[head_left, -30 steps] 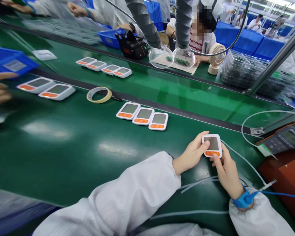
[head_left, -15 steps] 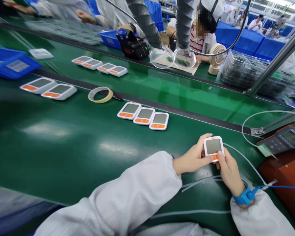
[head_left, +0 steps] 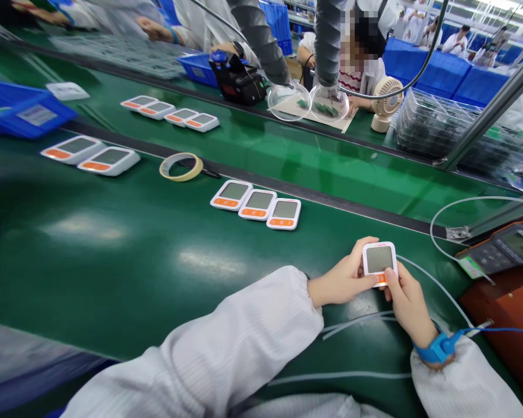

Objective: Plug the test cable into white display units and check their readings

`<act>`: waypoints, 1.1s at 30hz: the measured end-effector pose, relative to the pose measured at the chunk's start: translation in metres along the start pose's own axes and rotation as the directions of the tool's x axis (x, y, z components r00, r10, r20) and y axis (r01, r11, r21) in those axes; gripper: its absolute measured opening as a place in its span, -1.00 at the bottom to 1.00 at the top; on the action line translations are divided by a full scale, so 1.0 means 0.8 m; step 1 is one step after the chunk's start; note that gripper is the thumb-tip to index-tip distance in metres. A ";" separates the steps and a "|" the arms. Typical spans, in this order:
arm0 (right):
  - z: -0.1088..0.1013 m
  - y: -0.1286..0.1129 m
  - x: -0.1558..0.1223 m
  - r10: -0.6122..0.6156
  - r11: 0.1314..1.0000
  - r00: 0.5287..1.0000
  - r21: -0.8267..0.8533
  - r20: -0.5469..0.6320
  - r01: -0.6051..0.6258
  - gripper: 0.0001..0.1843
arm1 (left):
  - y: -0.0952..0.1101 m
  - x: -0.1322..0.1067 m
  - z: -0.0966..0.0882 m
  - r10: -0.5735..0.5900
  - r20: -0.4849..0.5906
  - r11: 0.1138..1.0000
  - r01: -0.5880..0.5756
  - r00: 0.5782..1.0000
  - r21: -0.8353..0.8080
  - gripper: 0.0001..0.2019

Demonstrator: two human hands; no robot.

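Between my hands is a small white handheld meter (head_left: 379,259) with a grey screen and an orange button strip, its face turned up toward me. My left hand (head_left: 346,280) grips its left side, thumb at the lower edge. My right hand (head_left: 407,299), with a blue wrist strap (head_left: 438,348), holds the right side, its thumb on the orange buttons. On the green bench to the left lie three similar meters in a row, the closest being a white meter (head_left: 284,213). Farther left rest two more, one of them a white meter (head_left: 108,161).
A roll of tape (head_left: 181,177) lies by the belt edge. The green conveyor belt (head_left: 261,148) carries several meters. A blue bin (head_left: 35,113) stands at left. Thin clear tubes (head_left: 353,376) cross the bench near my arms. An instrument (head_left: 505,249) sits at right. Co-workers sit across the belt.
The meters on the belt have shifted slightly left. Both hands keep the same hold on the meter, thumbs in the same places.
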State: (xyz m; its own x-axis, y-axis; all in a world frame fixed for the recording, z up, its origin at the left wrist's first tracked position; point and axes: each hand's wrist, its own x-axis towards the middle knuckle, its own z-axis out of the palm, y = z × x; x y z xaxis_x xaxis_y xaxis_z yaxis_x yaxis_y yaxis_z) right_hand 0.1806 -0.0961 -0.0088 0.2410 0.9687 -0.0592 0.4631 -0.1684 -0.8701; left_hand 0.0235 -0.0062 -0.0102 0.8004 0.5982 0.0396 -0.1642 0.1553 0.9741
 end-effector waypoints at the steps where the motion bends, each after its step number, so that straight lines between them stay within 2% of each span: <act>1: 0.000 -0.001 0.000 -0.002 1.000 1.000 -0.004 -0.001 0.002 -0.47 | 0.000 0.000 0.000 0.001 0.000 1.000 -0.001 1.000 -0.001 -0.34; 11: -0.002 -0.004 -0.001 -0.028 0.997 0.999 -0.074 -0.023 0.026 -0.46 | 0.001 -0.001 0.000 -0.009 -0.003 1.000 0.009 1.000 -0.002 -0.32; 33: -0.002 -0.004 0.000 -0.025 0.998 0.999 -0.057 -0.026 0.024 -0.46 | 0.007 -0.001 0.001 -0.016 0.009 1.000 0.016 1.000 -0.011 -0.38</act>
State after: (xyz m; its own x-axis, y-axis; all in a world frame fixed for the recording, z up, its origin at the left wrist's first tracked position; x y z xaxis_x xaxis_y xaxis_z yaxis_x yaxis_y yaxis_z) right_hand 0.1809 -0.0960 -0.0053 0.2516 0.9675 -0.0240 0.5164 -0.1552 -0.8422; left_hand 0.0223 -0.0061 -0.0045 0.8080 0.5886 0.0256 -0.1575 0.1739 0.9721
